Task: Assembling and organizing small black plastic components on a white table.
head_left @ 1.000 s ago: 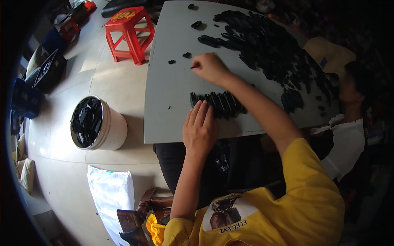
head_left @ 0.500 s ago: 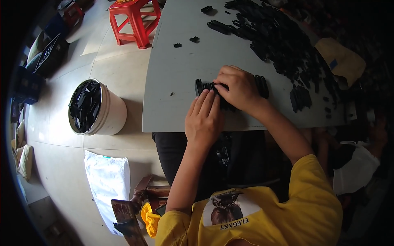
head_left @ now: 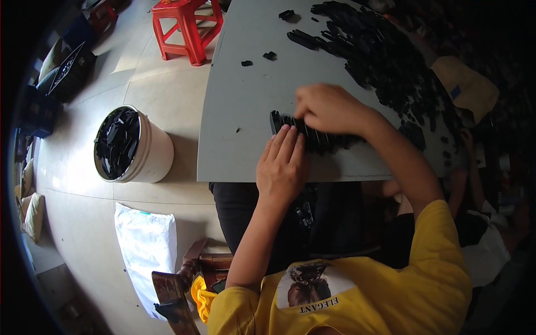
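A row of black plastic pieces point(head_left: 321, 139) stands side by side near the front edge of the grey table point(head_left: 240, 100). My left hand point(head_left: 283, 167) lies with its fingers stretched out flat, their tips pressing against the left part of that row. Just above the row is my right hand point(head_left: 329, 109), fingers curled together and slightly smeared by motion. Whatever its fingertips hold, if anything, cannot be made out. Part of the row is hidden beneath the right hand and wrist.
A large heap of black plastic pieces point(head_left: 379, 56) spreads over the table's far right. Small loose pieces point(head_left: 269, 56) lie at the far left. A white bucket point(head_left: 159, 153) full of black parts and a red stool point(head_left: 187, 30) stand on the floor. Another person's arm point(head_left: 474, 167) shows at right.
My right hand has lifted slightly off the row, its elbow swinging outward to the right. The left hand keeps its place on the row. The whole view has shifted a little.
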Tool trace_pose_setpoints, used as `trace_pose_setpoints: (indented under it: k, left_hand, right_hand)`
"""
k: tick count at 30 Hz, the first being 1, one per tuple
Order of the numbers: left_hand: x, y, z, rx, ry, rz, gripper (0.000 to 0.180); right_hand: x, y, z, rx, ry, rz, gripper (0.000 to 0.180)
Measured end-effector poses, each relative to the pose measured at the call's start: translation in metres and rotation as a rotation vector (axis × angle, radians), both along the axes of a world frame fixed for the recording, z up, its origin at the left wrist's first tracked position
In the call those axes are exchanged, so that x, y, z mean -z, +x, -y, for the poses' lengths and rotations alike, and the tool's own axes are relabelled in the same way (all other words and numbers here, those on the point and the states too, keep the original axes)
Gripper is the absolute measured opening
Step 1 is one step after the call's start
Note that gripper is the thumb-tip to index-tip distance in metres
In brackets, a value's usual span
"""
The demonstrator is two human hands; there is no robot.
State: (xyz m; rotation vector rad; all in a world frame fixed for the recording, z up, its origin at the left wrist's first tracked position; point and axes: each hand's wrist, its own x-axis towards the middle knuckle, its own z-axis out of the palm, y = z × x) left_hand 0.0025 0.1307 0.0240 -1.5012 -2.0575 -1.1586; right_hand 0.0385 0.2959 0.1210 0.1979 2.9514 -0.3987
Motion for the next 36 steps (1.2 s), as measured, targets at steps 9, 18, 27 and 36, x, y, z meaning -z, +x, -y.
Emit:
trace_pose_setpoints:
  k: [9,18,27,36]
  left_hand:
    - [-0.001,0.002,-0.003,0.047,-0.007,-0.002,0.03]
    - [0.001,0.004,-0.002,-0.034,0.148,-0.044,0.023]
    - [0.005,0.004,-0.004,-0.051,0.163,-0.044,0.019]
    - [0.006,0.006,-0.004,-0.065,0.147,-0.036,0.018]
  right_hand:
    - [0.073,-0.123,-0.023,0.369,0.057,-0.573,0.017]
    - [0.03,-0.009,0.004,0.263,-0.133,-0.547,0.01]
    - [0.051,0.016,0.028,0.151,-0.111,-0.589,0.014]
    - [0.04,0.016,0.041,0.199,0.204,-0.377,0.012]
